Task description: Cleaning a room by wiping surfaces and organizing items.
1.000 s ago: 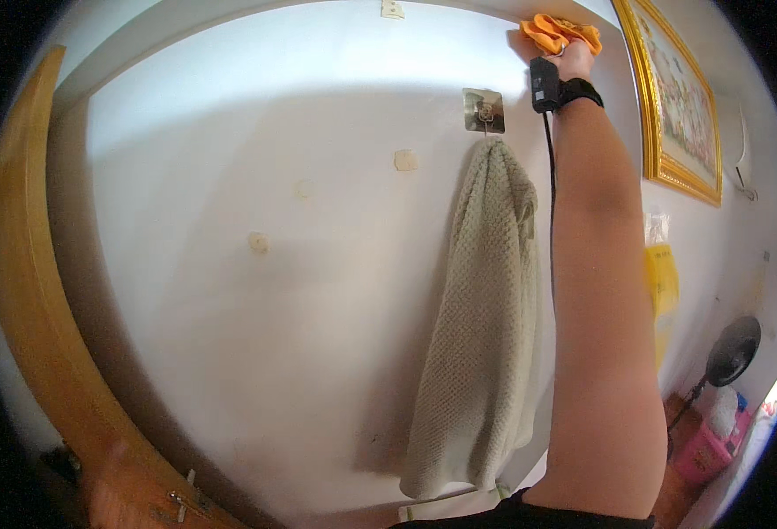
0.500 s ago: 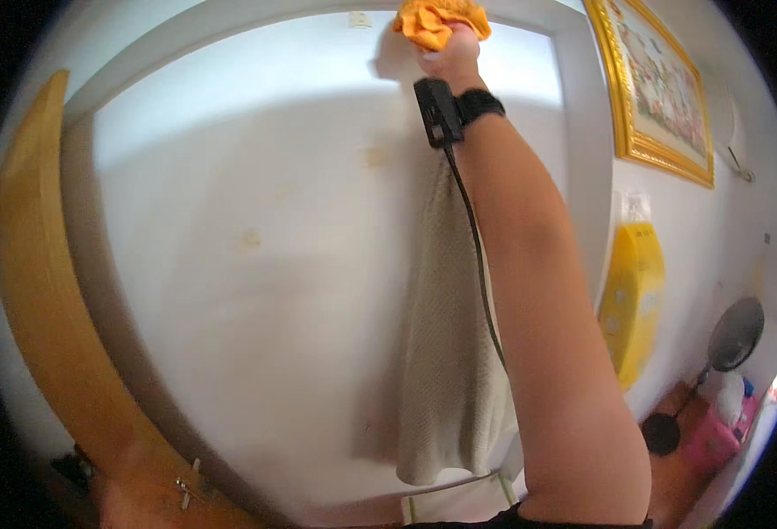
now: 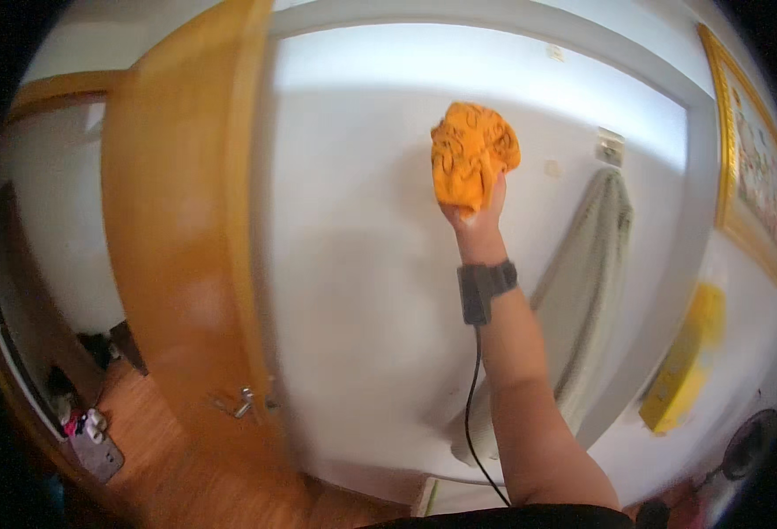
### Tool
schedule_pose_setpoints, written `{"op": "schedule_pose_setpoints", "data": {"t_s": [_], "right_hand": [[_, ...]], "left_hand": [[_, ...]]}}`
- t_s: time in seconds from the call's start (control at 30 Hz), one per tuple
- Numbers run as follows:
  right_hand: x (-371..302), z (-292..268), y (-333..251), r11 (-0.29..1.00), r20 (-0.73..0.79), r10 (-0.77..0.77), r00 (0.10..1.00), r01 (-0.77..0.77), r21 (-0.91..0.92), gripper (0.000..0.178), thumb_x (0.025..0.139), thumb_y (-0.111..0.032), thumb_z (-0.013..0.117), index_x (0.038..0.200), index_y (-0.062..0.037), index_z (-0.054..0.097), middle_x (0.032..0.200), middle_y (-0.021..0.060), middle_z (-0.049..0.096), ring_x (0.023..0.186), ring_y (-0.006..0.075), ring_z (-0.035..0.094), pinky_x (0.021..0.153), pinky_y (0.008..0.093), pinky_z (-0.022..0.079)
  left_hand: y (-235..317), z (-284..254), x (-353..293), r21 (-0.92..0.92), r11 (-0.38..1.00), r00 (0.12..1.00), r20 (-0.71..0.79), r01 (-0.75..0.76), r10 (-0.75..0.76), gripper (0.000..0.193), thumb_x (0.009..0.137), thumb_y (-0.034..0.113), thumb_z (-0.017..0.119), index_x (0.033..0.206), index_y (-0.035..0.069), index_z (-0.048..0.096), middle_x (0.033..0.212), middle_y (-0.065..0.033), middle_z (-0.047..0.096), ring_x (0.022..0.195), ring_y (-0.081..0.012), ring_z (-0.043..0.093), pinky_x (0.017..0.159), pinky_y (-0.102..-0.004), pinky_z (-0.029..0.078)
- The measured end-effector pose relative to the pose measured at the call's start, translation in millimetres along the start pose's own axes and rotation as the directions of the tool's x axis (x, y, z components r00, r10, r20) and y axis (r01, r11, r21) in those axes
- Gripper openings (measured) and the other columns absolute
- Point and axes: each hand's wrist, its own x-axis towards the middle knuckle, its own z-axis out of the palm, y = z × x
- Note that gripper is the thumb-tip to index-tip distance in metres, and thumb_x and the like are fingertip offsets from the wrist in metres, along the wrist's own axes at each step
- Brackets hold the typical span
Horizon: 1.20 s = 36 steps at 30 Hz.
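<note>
Where the raised forearm climbs from the lower edge of the view, a black wrist strap (image 3: 485, 286) with a thin black cable (image 3: 474, 397) hanging from it sits just below the right hand (image 3: 477, 216), whose fingers are bunched around the lower part of a crumpled orange cloth (image 3: 472, 154) — the wad bulges out above the fist and is pressed against the white wall (image 3: 353, 264) at about head height. The left hand is nowhere in view. The wiping looks to go best, I judge, with the palm flat behind the cloth so that more than one knuckle of fabric bears on the paint, with overlapping passes and the cable kept clear of the surface. To the hand's right, and apart from it, a grey-green towel (image 3: 587, 291) hangs from a small square hook (image 3: 610, 145) — worth steering round, lest the cloth snag it. To the left stands a wooden door (image 3: 177, 264), its metal handle (image 3: 239, 406) low down. Farther right a gold-framed picture (image 3: 750, 167) hangs on the wall, with a blurred yellow object (image 3: 684, 361) below it, and beyond the door a wooden floor (image 3: 141, 423) shows
</note>
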Motion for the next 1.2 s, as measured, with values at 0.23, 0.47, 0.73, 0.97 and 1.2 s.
{"op": "schedule_pose_setpoints", "data": {"t_s": [0.23, 0.47, 0.73, 0.97, 1.2], "right_hand": [[-19.9, 77.7, 43.9, 0.779, 0.062, 0.183, 0.981, -0.184, 0.599, 0.043, 0.096, -0.023, 0.042, 0.132, -0.0016, 0.04, 0.121, 0.0152, 0.05, 0.11, 0.0269, 0.051, 0.09, 0.0356, 0.05], [-106.9, 167.0, 91.3, 0.599, 0.057, 0.384, 0.921, -0.296, 0.744, 0.055, 0.093, -0.037, 0.05, 0.134, -0.0036, 0.037, 0.123, 0.0136, 0.052, 0.111, 0.0259, 0.052, 0.086, 0.0335, 0.051], [-295.2, 190.7, 279.7, 0.536, -0.061, 0.809, 0.584, -0.693, 0.482, 0.052, 0.091, -0.04, 0.042, 0.133, -0.0082, 0.044, 0.132, 0.0114, 0.05, 0.116, 0.0306, 0.053, 0.091, 0.0418, 0.049], [-303.4, 212.1, 426.3, 0.102, -0.104, 0.994, 0.021, -0.455, 0.884, 0.051, 0.089, -0.035, 0.048, 0.132, -0.0069, 0.044, 0.134, 0.0103, 0.049, 0.123, 0.0289, 0.046, 0.103, 0.0437, 0.038], [-289.1, 205.7, 609.0, 0.617, -0.17, 0.766, 0.62, -0.784, -0.076, 0.052, 0.079, -0.018, 0.065, 0.125, -0.0029, 0.047, 0.123, 0.012, 0.054, 0.111, 0.0249, 0.054, 0.093, 0.0374, 0.046]], "left_hand": [[-50.0, -45.5, -156.2, 0.04, 0.972, 0.93, -0.302, 0.232, -0.209, 0.042, 0.091, 0.024, 0.055, 0.128, 0.007, 0.049, 0.095, -0.0096, 0.065, 0.085, -0.0247, 0.061, 0.079, -0.0377, 0.048], [-106.0, -82.7, -280.9, -0.1, 0.946, 0.802, -0.507, 0.31, -0.316, 0.043, 0.091, 0.026, 0.058, 0.126, 0.003, 0.051, 0.097, -0.01, 0.065, 0.08, -0.0206, 0.062, 0.074, -0.0337, 0.05], [-62.5, -100.9, -259.1, -0.243, 0.912, 0.725, -0.553, 0.331, -0.41, 0.042, 0.09, 0.028, 0.06, 0.123, 0.003, 0.054, 0.093, -0.0085, 0.065, 0.076, -0.0167, 0.063, 0.067, -0.0298, 0.05], [-42.7, -154.4, -190.3, -0.22, 0.865, 0.704, -0.508, 0.451, -0.497, 0.039, 0.09, 0.025, 0.058, 0.123, 0.005, 0.055, 0.092, -0.0065, 0.064, 0.077, -0.016, 0.061, 0.069, -0.0308, 0.05], [-51.5, -224.1, -107.6, -0.176, 0.89, 0.645, -0.632, 0.42, -0.429, 0.033, 0.09, 0.01, 0.054, 0.123, 0.006, 0.056, 0.107, -0.0094, 0.064, 0.087, -0.0164, 0.06, 0.073, -0.03, 0.051]]}}
